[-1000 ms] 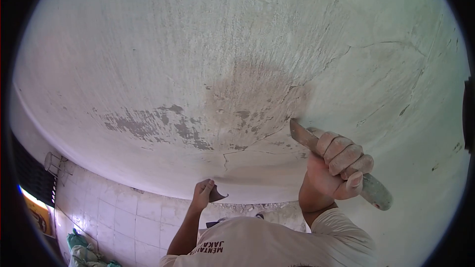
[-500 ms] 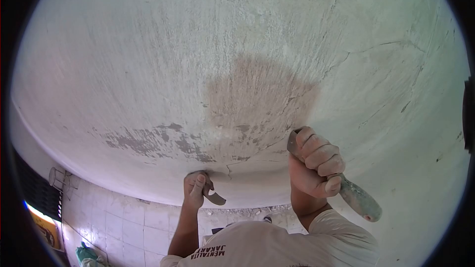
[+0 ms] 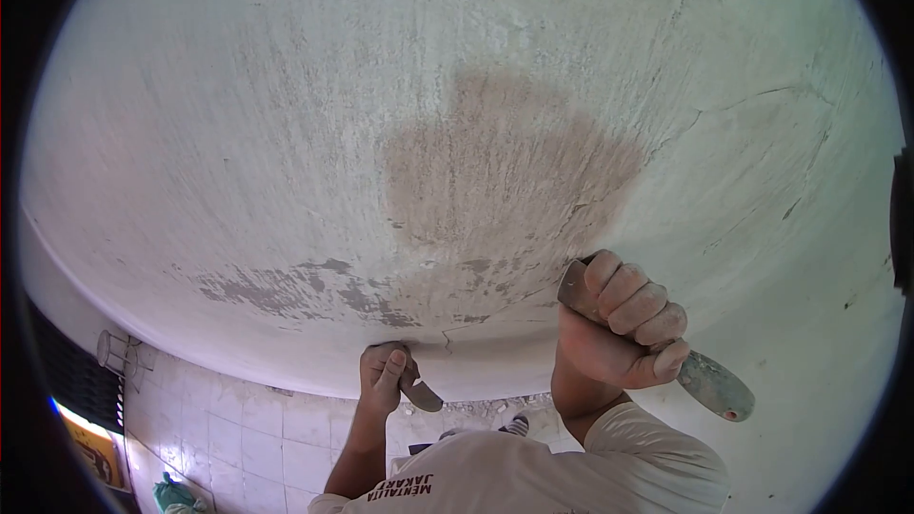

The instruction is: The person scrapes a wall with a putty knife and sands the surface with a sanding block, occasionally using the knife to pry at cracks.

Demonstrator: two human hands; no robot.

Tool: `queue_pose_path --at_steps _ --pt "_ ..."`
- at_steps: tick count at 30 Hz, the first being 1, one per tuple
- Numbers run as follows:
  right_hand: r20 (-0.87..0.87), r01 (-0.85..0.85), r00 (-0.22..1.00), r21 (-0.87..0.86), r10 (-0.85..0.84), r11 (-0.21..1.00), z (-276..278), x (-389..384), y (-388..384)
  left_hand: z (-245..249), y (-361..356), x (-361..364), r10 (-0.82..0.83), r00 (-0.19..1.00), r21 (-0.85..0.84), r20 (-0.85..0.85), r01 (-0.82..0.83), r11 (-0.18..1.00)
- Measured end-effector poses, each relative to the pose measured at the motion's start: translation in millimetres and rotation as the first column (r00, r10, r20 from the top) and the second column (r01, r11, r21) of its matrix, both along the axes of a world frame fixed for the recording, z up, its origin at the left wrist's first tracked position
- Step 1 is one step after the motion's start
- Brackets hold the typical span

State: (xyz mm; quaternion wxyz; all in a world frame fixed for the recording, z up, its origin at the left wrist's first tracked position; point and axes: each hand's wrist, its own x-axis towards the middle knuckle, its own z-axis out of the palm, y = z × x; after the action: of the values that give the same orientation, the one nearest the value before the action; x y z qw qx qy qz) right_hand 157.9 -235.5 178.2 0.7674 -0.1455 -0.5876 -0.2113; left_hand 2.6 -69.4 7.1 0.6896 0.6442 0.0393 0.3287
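My right hand (image 3: 636,309) is closed around a scraper (image 3: 721,388). Its worn, plaster-smeared handle sticks out to the lower right, and its metal blade lies near the wall (image 3: 276,124). In my left hand (image 3: 383,376), lower and further left by the wall, is a thin, curved brownish strip (image 3: 425,397) that looks like sandpaper; part of it is hidden by the fingers. Above the hands, the pale wall carries a brownish patch (image 3: 505,167), with grey spots (image 3: 262,293) of peeled paint to its lower left.
Cracks (image 3: 762,93) run across the wall at the right. Below are a tiled floor (image 3: 224,438) and crumbs of debris (image 3: 476,409) along the wall's foot. A wire stand (image 3: 119,350) and a green bag (image 3: 174,492) are at the lower left.
My right hand and the scraper have shifted slightly right and down in view. My left hand has also shifted a little right and down. The brownish patch looks larger and darker.
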Motion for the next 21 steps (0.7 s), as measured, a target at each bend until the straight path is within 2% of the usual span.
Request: queue_pose_path --at_steps 4,7,11,21 --pt "0.023 0.017 1.0 -0.031 -0.017 0.999 -7 1 -4 2 -2 -3 0.008 1.0 -0.019 -0.01 -0.008 1.0" --pt "0.083 0.074 0.994 0.019 -0.075 0.997 1 1 2 1 2 -3 -0.009 1.0 -0.022 -0.027 0.009 1.0" --pt "-0.05 0.042 0.998 0.043 -0.039 0.998 -10 -1 -3 2 -2 -4 -0.005 0.999 -0.051 -0.034 0.004 0.999" --pt "-0.022 0.033 0.999 0.093 -0.031 0.995 -6 1 0 1 2 -3 -0.034 0.998 0.003 -0.046 0.034 0.999"
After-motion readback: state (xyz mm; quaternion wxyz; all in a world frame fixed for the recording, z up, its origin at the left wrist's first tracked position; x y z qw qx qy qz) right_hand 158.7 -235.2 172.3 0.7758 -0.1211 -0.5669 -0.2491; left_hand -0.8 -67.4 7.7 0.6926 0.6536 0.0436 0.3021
